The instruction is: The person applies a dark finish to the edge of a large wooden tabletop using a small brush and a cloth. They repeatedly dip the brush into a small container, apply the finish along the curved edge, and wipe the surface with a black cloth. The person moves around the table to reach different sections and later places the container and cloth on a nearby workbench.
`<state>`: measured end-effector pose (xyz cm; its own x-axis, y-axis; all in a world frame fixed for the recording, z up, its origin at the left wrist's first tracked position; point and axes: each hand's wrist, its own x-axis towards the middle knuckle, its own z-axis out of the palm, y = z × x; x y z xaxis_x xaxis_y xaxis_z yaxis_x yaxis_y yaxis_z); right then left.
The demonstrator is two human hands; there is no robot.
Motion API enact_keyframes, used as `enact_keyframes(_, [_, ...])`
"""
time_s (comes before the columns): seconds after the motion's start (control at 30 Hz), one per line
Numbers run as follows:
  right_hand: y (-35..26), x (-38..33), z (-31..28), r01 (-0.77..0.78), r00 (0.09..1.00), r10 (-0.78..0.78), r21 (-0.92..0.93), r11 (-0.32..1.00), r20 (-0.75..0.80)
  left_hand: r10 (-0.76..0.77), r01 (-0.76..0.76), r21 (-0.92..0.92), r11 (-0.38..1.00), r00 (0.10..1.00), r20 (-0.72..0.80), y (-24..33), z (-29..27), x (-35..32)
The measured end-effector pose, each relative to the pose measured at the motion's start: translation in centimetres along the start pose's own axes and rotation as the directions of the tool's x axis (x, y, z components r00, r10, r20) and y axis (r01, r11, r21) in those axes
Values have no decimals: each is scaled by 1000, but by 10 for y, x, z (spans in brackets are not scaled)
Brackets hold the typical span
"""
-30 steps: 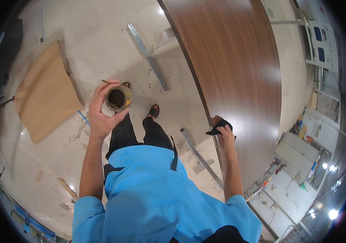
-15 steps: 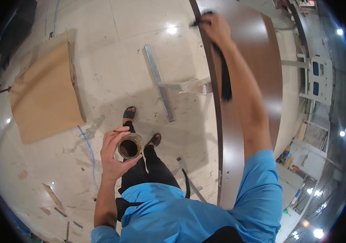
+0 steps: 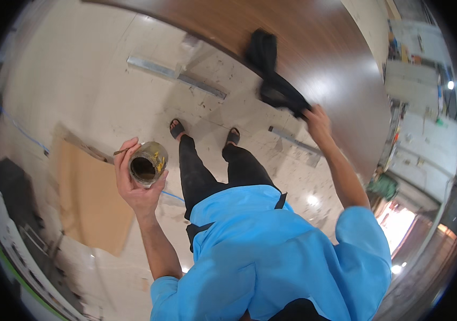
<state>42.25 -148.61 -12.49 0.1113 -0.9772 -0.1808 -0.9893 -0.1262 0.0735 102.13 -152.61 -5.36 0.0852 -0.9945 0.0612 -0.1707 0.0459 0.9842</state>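
My left hand [image 3: 137, 184] is wrapped round a glass jar [image 3: 156, 155] with dark contents and yellow marks on its side. A thin brown stick [image 3: 123, 151] is also held between its fingers. At the near edge of a brown wood-grain panel [image 3: 314, 43], my right hand [image 3: 318, 122] grips one end of a black cloth [image 3: 279, 88]. The cloth stretches away from the hand to the far left, over the panel and its edge, and is slightly blurred. Its folds hide part of the panel's edge.
Metal bars [image 3: 202, 85] lie on or near the pale floor [image 3: 89, 75] below the panel. At the left is a flat brown sheet [image 3: 87, 198], with a blue hose [image 3: 172, 196] beside it. Grey cabinets [image 3: 423, 123] and clutter line the right side.
The view has swung round, so the panel now crosses the top right. My right hand has come nearer my body, with the black cloth trailing from it. My left hand still holds the jar.
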Motion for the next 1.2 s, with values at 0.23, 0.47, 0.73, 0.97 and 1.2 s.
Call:
enact_keyframes(0.23, [180, -637, 26, -464, -394, 863, 742, -483, 315, 172, -169, -33, 985, 955, 242, 60, 72, -51])
enact_keyframes(0.47, [89, -697, 152, -590, -137, 881, 677, -440, 453, 234, -258, 12, 966, 896, 376, 117, 172, -147])
enact_keyframes(0.73, [63, -384, 66, -254, 528, 844, 932, 258, -90, 297, -466, 129, 876, 729, 617, 157, 271, -229])
enact_keyframes(0.97, [147, -253, 43, -215, 627, 668, 736, 642, -400, 260, -380, 9, 925, 650, 714, 168, 370, -256])
enact_keyframes(1.2, [329, -562, 162, -847, 142, 987, 506, 163, -80, 298, -399, -122, 909, 417, 859, 167, 494, -266])
